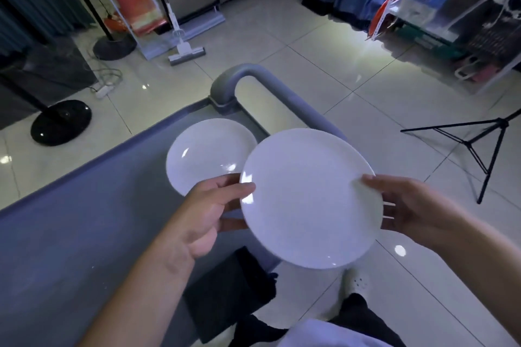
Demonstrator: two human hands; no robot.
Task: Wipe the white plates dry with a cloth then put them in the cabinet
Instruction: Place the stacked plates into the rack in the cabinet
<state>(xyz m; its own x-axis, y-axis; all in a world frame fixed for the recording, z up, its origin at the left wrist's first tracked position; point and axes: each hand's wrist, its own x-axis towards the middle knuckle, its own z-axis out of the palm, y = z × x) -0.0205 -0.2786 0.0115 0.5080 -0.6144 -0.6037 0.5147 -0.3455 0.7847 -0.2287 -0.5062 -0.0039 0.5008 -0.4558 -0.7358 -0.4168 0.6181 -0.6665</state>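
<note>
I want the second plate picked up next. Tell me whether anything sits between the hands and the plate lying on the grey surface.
The held plate does: both the left hand and the right hand grip its rim, and its edge overlaps the second plate in this view. Nothing else lies on that plate. The dark cloth lies nearer the person, aside.

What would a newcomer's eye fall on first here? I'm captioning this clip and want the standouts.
First, the white plate held up at centre, the left hand and right hand each gripping an opposite rim. Behind it to the left, a second white plate lies on the grey cart, and a dark cloth lies at the cart's near edge, below the held plate.
</note>
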